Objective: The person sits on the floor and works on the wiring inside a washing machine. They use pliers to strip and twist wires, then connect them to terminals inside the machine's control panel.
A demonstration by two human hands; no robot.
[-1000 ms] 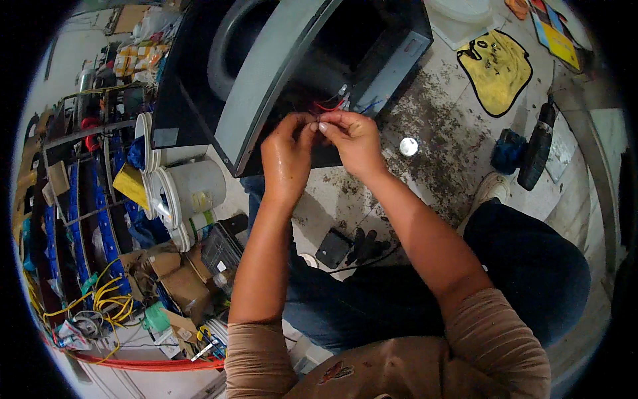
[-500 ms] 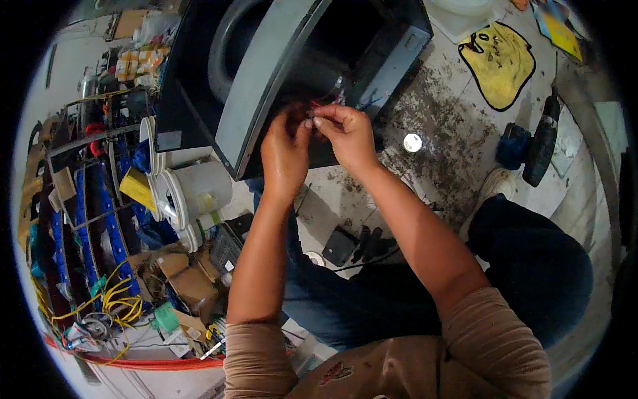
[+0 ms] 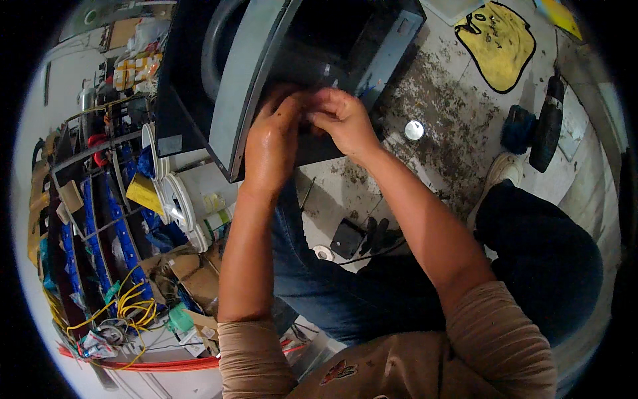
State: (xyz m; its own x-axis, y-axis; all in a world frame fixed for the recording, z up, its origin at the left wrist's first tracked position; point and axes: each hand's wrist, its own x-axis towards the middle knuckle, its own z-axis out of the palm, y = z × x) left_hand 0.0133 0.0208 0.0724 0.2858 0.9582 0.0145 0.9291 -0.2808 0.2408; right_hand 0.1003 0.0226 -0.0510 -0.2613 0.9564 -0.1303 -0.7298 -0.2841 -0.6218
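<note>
My left hand (image 3: 272, 136) reaches into the dark front cavity of a black metal appliance housing (image 3: 178, 120), just right of its long pale grey panel (image 3: 244, 66), with fingers bent and partly in shadow. My right hand (image 3: 342, 126) is beside it, thumb and fingers pinched near the left hand's fingertips. Whatever they hold is hidden by the fingers and shadow. A small pale connector (image 3: 326, 69) shows above the hands inside the housing.
Right on the debris-strewn floor are a round shiny metal piece (image 3: 414, 130), a cordless drill (image 3: 548, 120) and a yellow cloth (image 3: 495, 53). Buckets (image 3: 179, 199), a cluttered rack (image 3: 93, 206), yellow cables (image 3: 133, 306) and cardboard stand left. Dark tools (image 3: 347, 238) lie below the housing.
Both hands have shifted up and left, deeper into the housing. The red wires seen earlier at my fingertips are now mostly covered. The view has shifted slightly.
</note>
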